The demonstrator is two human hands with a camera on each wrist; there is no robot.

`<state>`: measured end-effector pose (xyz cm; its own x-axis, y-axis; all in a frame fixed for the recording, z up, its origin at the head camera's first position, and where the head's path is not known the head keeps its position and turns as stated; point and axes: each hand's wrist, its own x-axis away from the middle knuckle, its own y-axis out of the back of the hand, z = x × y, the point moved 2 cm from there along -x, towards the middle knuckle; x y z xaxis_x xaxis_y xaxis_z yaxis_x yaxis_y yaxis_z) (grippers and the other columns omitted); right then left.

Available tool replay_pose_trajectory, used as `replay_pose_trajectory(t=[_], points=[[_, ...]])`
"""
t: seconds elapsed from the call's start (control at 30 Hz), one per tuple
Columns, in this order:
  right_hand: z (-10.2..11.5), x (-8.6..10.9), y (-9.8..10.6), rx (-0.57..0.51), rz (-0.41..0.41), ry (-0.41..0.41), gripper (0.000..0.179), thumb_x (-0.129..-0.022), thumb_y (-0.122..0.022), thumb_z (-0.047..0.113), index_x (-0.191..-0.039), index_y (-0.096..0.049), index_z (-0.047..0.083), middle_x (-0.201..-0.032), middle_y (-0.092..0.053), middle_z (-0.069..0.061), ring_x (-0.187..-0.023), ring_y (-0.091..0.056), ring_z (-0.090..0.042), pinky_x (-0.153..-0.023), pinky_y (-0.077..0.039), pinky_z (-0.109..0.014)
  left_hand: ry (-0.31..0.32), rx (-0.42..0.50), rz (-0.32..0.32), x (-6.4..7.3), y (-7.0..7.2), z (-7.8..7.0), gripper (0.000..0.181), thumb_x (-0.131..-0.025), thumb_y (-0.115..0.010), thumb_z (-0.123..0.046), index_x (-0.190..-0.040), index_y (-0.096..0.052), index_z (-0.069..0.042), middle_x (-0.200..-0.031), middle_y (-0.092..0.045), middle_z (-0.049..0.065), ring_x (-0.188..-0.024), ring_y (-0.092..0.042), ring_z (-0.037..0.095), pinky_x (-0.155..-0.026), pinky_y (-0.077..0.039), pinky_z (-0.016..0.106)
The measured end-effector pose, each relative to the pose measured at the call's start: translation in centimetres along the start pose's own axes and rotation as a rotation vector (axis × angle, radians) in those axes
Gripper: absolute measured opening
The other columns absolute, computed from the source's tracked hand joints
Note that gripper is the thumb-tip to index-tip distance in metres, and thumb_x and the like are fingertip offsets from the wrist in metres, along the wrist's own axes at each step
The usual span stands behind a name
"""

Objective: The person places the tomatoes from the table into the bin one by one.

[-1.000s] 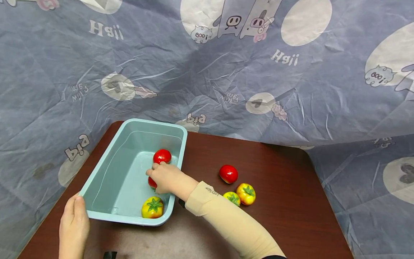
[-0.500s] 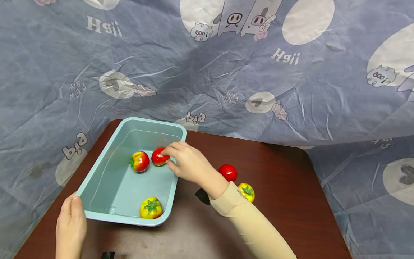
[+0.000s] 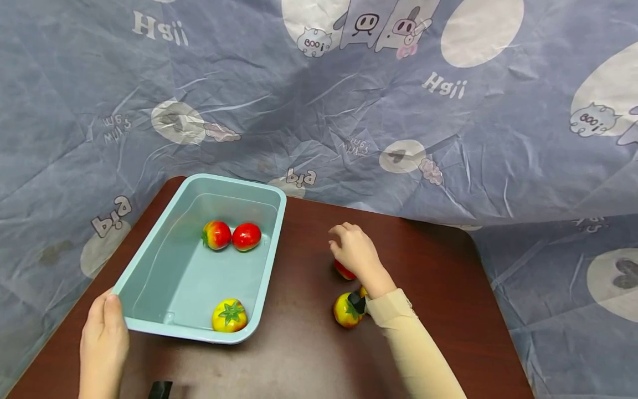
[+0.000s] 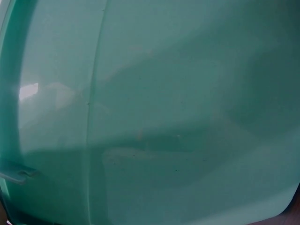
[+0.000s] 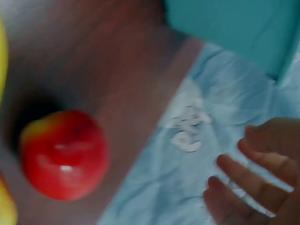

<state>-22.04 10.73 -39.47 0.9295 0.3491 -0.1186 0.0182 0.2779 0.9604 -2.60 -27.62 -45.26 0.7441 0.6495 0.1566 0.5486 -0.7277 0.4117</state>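
Note:
My left hand [image 3: 103, 335] grips the near left corner of a light blue plastic basin [image 3: 271, 260], thumb over the rim; the basin's wall fills the left wrist view. Inside the basin lie a red tomato [image 3: 246, 237], a red-and-yellow tomato [image 3: 216, 235] and, in the near right corner, a yellow tomato with a green calyx [image 3: 230, 316]. My right hand [image 3: 356, 252] is over the table, fingers loosely bent and holding nothing. Partly hidden below it is another red tomato [image 5: 65, 157], apart from the fingers in the right wrist view.
A yellow tomato [image 3: 346, 310] lies on the brown table [image 3: 299, 354] near my right wrist. Another yellow one [image 3: 363, 291] is mostly covered by the wrist. Behind the table hangs a printed grey-blue cloth [image 3: 279, 111].
My right hand has let go of a tomato inside the basin and moved out to the right, over the red tomato on the table. The left hand keeps its hold on the basin.

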Motion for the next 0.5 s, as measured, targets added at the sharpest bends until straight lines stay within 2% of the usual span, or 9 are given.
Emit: replay_pose_trajectory(t=[0.13,0.3,0.4,0.5], points=[[-1.7,0.1,-1.4,0.028,0.129,-0.132,0.035,-0.091,-0.068,0.019,-0.123,-0.065,0.005,-0.125,-0.061,-0.017,-0.116,-0.056,-0.037,-0.092,-0.053,-0.048,0.019,-0.007,-0.003,0.1,0.0,-0.2,0.053,-0.106,-0.024,-0.035,-0.149,-0.037,-0.007,-0.142,-0.045,0.024,-0.131,-0.036,0.038,-0.115,-0.025,0.051],[-2.9,0.0,-2.7,0.074,0.257,-0.266,0.053,-0.089,-0.071,0.026,-0.135,-0.054,0.004,-0.135,-0.052,-0.022,-0.120,-0.049,-0.039,-0.094,-0.051,-0.051,0.001,-0.003,0.003,0.2,0.0,-0.3,0.052,-0.107,-0.024,-0.033,-0.148,-0.037,-0.005,-0.142,-0.044,0.026,-0.129,-0.036,0.039,-0.116,-0.024,0.051],[-3.3,0.1,-3.4,0.085,0.315,-0.307,0.061,-0.087,-0.073,0.028,-0.138,-0.050,0.003,-0.136,-0.049,-0.024,-0.119,-0.047,-0.040,-0.094,-0.051,-0.051,0.010,-0.011,0.008,0.3,0.1,-0.4,0.053,-0.107,-0.023,-0.034,-0.149,-0.036,-0.005,-0.143,-0.043,0.026,-0.131,-0.035,0.040,-0.116,-0.023,0.053],[-3.6,0.2,-3.9,0.084,0.331,-0.318,0.063,-0.086,-0.075,0.028,-0.138,-0.050,0.003,-0.135,-0.048,-0.024,-0.118,-0.047,-0.040,-0.095,-0.051,-0.052,0.020,-0.022,0.008,0.3,0.1,-0.4,0.053,-0.107,-0.023,-0.035,-0.150,-0.036,-0.006,-0.144,-0.043,0.026,-0.132,-0.035,0.041,-0.115,-0.023,0.055]])
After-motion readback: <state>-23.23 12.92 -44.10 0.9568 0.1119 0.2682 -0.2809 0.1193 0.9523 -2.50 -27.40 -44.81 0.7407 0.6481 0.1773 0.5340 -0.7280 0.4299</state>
